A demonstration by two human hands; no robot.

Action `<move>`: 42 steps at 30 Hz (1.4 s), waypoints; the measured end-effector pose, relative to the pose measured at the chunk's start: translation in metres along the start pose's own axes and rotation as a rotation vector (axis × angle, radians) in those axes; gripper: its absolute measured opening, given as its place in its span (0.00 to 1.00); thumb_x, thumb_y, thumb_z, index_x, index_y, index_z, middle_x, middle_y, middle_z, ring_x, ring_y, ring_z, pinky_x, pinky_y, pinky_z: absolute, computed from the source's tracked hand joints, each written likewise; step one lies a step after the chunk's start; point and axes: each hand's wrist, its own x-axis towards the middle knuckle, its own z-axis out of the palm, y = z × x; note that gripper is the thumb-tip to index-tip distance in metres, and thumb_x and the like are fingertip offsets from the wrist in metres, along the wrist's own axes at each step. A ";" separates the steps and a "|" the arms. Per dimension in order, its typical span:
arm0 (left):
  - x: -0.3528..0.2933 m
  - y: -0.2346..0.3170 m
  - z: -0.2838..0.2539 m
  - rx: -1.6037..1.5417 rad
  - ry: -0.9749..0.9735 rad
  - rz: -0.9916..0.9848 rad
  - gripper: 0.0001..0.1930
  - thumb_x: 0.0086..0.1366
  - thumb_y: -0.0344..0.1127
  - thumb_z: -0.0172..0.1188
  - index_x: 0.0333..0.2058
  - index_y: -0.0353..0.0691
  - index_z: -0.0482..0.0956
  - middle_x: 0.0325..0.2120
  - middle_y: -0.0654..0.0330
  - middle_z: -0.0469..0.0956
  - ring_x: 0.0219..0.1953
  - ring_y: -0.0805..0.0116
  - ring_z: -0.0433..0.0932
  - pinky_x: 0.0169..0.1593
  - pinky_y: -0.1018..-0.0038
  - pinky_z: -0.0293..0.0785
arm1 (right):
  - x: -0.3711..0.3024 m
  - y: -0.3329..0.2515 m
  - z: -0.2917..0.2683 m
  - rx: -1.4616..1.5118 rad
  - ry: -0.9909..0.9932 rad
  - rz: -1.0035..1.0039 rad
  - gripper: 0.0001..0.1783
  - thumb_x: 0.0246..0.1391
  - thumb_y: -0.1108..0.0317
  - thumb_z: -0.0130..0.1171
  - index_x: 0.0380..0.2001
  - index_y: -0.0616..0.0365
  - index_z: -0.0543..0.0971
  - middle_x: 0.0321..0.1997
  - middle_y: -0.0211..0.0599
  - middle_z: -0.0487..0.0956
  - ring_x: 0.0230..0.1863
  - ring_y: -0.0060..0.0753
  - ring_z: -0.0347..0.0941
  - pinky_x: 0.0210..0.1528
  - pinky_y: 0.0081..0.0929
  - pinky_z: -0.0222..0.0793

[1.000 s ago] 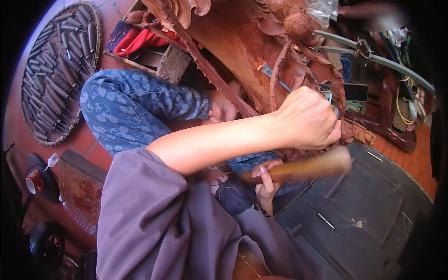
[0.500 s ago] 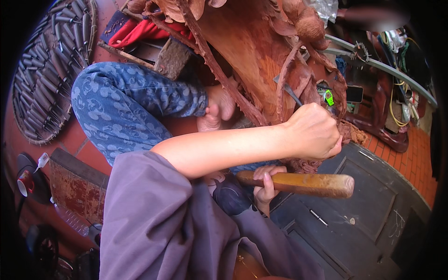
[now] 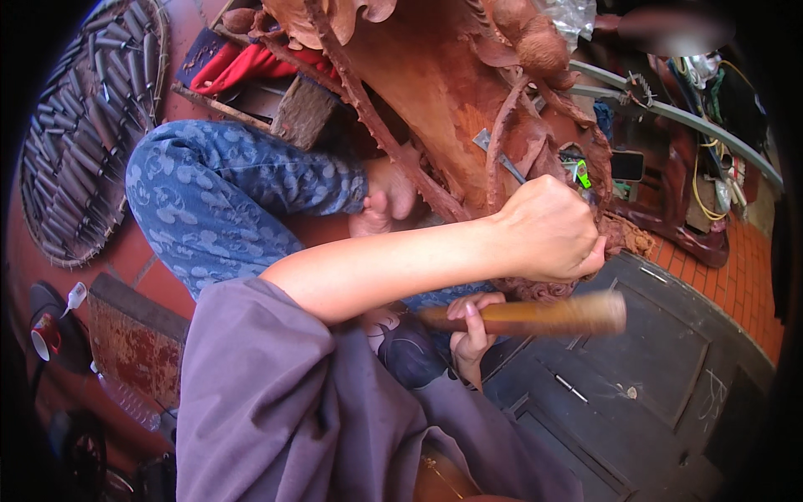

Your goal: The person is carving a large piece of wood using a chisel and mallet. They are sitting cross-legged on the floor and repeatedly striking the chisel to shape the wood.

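Observation:
My left hand is closed in a fist around a chisel; only its steel blade and part of the shank show, the handle being hidden by the fingers. The blade's end lies at a large reddish-brown wood carving, against the smooth surface beside a curved carved stem; whether it bites into the wood I cannot tell. Below that forearm, my right hand grips a wooden mallet, a thick yellowish-brown club. Its free end points right and is blurred by motion, apart from the chisel.
A round basket full of dark-handled tools stands at the left. A wooden block and red cloth lie near the carving. Dark panelled wood spreads at the lower right. A bottle lies at the lower left.
The mallet's free end has risen toward my left fist. The chisel has turned slightly, showing more of its flat blade, and its tip sits a little farther left. Both grips stay the same.

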 end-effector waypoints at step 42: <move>0.005 0.000 -0.001 0.112 -0.081 0.012 0.21 0.58 0.41 0.54 0.09 0.38 0.71 0.09 0.56 0.70 0.13 0.55 0.73 0.19 0.64 0.70 | 0.006 -0.001 0.000 0.125 -0.020 0.043 0.12 0.47 0.79 0.57 0.31 0.59 0.64 0.23 0.36 0.69 0.21 0.24 0.67 0.29 0.22 0.67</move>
